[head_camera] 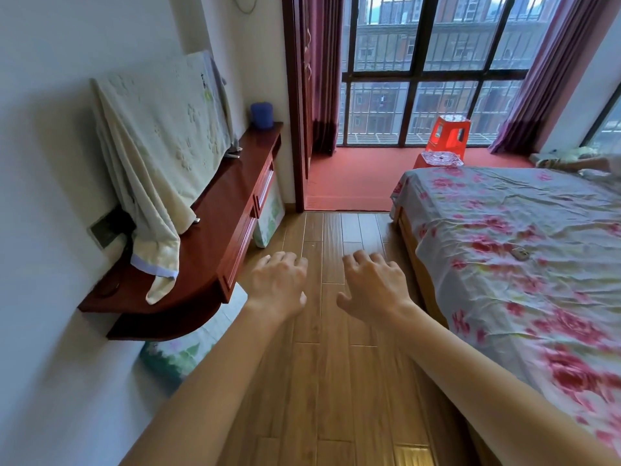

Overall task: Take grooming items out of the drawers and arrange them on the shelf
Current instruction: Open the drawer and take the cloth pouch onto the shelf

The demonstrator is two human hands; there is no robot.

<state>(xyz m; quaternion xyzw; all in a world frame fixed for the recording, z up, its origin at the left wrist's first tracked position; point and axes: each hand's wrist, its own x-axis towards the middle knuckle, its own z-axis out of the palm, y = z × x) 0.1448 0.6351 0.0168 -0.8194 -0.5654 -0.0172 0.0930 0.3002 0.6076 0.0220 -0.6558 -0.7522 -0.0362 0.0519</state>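
Bedroom with wood-plank floor (316,364). A red-brown shelf (221,203) is mounted on the left wall. Its drawers (265,183) are set in the front face and appear closed. A blue container (261,115), possibly a grooming item, stands at the shelf's far end. Left hand (279,284) and right hand (373,280) hover above the floor, palms down, fingers loosely curled, holding nothing.

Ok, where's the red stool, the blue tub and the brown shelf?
red stool (450,124): head view, front edge under its seat.
blue tub (261,116): head view, middle of its side.
brown shelf (215,213): head view, bare part of its top.
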